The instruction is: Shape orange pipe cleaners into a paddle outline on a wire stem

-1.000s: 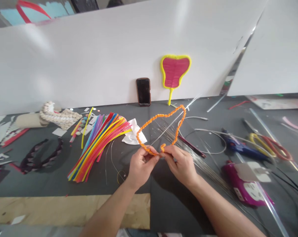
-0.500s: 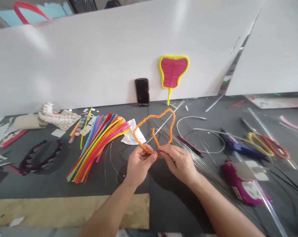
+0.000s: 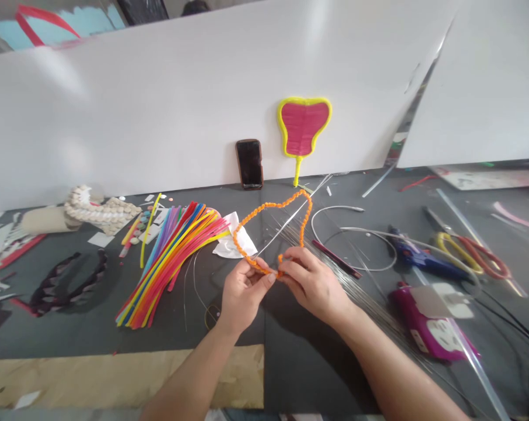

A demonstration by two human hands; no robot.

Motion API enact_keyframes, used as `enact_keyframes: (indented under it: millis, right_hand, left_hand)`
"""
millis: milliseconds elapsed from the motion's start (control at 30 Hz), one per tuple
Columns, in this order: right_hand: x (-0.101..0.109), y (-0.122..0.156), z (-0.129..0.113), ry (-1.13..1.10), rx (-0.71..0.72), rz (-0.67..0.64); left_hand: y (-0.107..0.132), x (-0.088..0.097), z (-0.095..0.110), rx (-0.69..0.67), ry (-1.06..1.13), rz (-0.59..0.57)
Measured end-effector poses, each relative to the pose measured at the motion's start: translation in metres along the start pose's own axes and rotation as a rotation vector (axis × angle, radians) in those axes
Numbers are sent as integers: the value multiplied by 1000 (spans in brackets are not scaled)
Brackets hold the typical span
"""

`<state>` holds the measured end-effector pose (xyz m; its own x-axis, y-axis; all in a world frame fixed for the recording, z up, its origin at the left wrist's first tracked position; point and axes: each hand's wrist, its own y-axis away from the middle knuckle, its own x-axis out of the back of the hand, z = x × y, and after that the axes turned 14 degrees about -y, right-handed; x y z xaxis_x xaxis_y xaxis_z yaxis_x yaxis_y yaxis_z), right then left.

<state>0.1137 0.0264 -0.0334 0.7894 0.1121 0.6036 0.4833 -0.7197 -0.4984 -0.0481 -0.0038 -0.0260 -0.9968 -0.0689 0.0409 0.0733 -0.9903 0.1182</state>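
Both my hands pinch the bottom of an orange twisted wire loop [image 3: 270, 206] shaped like a fan outline, held just above the dark table [image 3: 93, 321]. My left hand [image 3: 242, 295] grips the loop's lower left end. My right hand [image 3: 310, 283] pinches the lower right end and the short loose tail, fingers closed. A thin silver wire runs up through the loop. A pink fan with a yellow border [image 3: 303, 126] leans on the white board behind, beside a dark phone [image 3: 249, 164].
A fan of coloured straws [image 3: 172, 257] lies left of my hands, white paper [image 3: 235, 240] beside it. Silver wires [image 3: 356, 280], a blue glue gun [image 3: 415, 257], scissors [image 3: 474, 251] and a magenta tool [image 3: 431, 324] lie right. A shell piece [image 3: 97, 210] sits far left.
The loose orange tail has been bent down and drawn in under my right fingers. The loop has narrowed and shifted slightly left.
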Motion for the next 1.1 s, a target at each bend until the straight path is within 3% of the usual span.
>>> enact_keyframes:
  millis: [133, 233, 400, 567, 700, 900, 1000, 1100]
  right_hand:
    - [-1, 0, -1, 84, -16, -2]
    - [-3, 2, -2, 12, -16, 40]
    - [-3, 4, -2, -214, 2, 292]
    - [1, 1, -1, -220, 45, 428]
    - [0, 1, -1, -290, -63, 381]
    - [-10, 2, 2, -680, -448, 431]
    - [-15, 3, 0, -739, -399, 349]
    - [-16, 4, -7, -611, -205, 302]
  left_hand:
    - [0, -1, 0, 1, 18, -10]
    - [-3, 0, -1, 7, 119, 1]
    - [-7, 5, 6, 59, 315, 37]
    - [-7, 15, 13, 225, 523, -80]
    - [-7, 19, 14, 271, 628, -142]
    - [-5, 21, 14, 278, 698, -207]
    - [-3, 21, 13, 284, 693, -250]
    - [-2, 19, 13, 289, 669, -261]
